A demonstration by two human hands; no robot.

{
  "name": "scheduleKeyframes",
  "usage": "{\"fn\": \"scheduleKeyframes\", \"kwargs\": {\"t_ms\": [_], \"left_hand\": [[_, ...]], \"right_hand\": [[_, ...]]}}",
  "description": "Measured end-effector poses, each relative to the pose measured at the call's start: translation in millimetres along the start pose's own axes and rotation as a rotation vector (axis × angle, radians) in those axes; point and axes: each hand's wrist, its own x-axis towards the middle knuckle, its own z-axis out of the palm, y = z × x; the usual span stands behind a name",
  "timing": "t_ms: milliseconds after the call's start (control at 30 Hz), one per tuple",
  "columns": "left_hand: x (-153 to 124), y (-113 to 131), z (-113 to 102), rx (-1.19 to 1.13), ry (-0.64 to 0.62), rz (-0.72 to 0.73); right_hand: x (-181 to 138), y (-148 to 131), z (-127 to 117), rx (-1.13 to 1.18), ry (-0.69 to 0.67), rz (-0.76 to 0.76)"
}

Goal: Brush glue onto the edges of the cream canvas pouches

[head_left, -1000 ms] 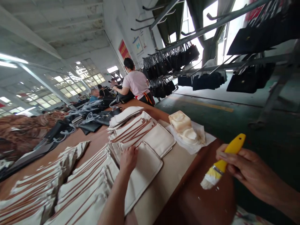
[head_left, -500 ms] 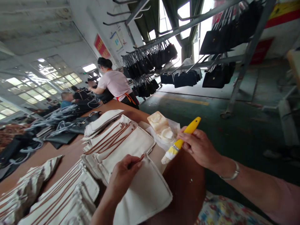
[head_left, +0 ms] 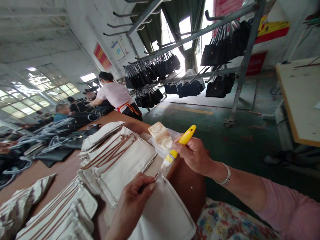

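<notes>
My left hand (head_left: 136, 196) pinches the top edge of a cream fabric piece (head_left: 165, 213) lying at the near end of the brown table (head_left: 186, 186). My right hand (head_left: 193, 154) is closed round a yellow-handled brush (head_left: 178, 145), its white bristles pointing down just above that pinched edge. Right behind the brush sits a cream glue tub (head_left: 160, 135) on white paper. More cream pieces with brown piping (head_left: 120, 160) lie overlapped to the left of my left hand.
Further stacks of cream pieces (head_left: 62, 206) run along the table's left. Black bags and straps (head_left: 57, 140) lie farther back, where a person in a pink shirt (head_left: 115, 95) works. Racks of black handbags (head_left: 220, 50) stand over a green floor; another table (head_left: 300, 96) is at right.
My right hand brought the brush from low at the right up to the fabric edge. My left hand went from resting on the piece to pinching its edge, and the view swung right.
</notes>
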Motion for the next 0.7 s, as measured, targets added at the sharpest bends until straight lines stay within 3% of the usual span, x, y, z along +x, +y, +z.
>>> {"fn": "scheduleKeyframes", "kwargs": {"t_ms": [167,333,400,500,567,700], "left_hand": [[-11,6,2,0.058,-0.016,0.043],[-26,10,14,0.154,-0.026,0.14],[-29,8,19,0.178,-0.006,0.168],[-31,5,23,0.196,0.048,0.176],[-32,3,24,0.2,0.069,0.165],[-34,1,24,0.205,0.053,0.149]], "right_hand": [[-7,-4,-2,0.101,-0.101,-0.01],[-1,1,-7,0.084,0.006,0.038],[0,-1,-6,0.134,-0.063,0.1],[-3,-5,-3,0.256,-0.27,0.207],[-4,-7,-4,0.343,-0.319,0.259],[-5,-7,-7,0.331,-0.147,0.214]]}}
